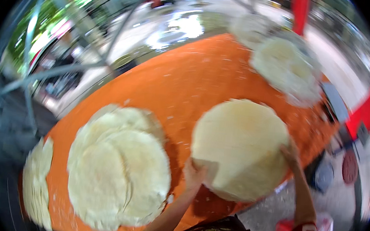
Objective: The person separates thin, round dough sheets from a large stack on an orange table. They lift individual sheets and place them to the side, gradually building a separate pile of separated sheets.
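A thick stack of round, pale flatbreads (240, 146) is directly before me, at or just above the orange tabletop (187, 86). My left hand (195, 174) grips its lower left edge, and some of those fingers are hidden. On the opposite side my right hand (290, 152) holds the right edge. To the left lies a larger, uneven pile of flatbreads (117, 172), its top rounds overlapping with a curved seam between them. My left forearm passes close to this pile's right side.
Another flatbread pile (37, 181) sits at the table's far left edge. Toward the far right corner are flatbreads in clear plastic (285, 65) and a grey flat object (334, 100). Flour-like crumbs dot the table. A metal frame (66, 70) rises at left; a red stool-like seat (350, 167) stands right.
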{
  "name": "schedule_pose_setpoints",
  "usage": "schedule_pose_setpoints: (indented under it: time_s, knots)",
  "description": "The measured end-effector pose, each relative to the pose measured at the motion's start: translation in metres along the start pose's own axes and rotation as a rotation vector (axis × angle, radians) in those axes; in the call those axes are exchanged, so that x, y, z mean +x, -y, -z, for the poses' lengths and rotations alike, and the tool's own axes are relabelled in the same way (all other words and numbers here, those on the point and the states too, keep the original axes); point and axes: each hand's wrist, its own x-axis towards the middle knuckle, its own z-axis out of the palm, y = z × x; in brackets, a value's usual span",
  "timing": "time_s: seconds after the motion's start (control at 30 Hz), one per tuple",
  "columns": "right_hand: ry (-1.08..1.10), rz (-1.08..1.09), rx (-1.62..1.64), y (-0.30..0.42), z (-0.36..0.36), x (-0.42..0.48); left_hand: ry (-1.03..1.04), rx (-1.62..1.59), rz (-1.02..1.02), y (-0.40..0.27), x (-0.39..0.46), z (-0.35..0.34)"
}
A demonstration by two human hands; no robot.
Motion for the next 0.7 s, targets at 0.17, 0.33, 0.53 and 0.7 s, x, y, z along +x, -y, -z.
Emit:
schedule_pose_setpoints:
  time_s: [0.17, 0.33, 0.53, 0.7]
  knots:
    - [-0.310, 0.205, -0.301, -0.017, 0.023, 0.053, -0.365, -0.145, -0.063, -0.044, -0.043, 0.108]
    - [0.048, 0.358, -0.116, 0.155, -0.003, 0.052, -0.966, -0.140, 0.076, 0.024, -0.131, 0.275]
    - [0.939, 0.744, -0.094, 0.411, -0.192, -0.088, -0.944, -0.927, 0.402, 0.105, -0.243, 0.391]
    - [0.982, 1.274, 0.022, 0.503, -0.308, -0.224, -1.025, -1.002, 0.309, 0.073, -0.226, 0.392]
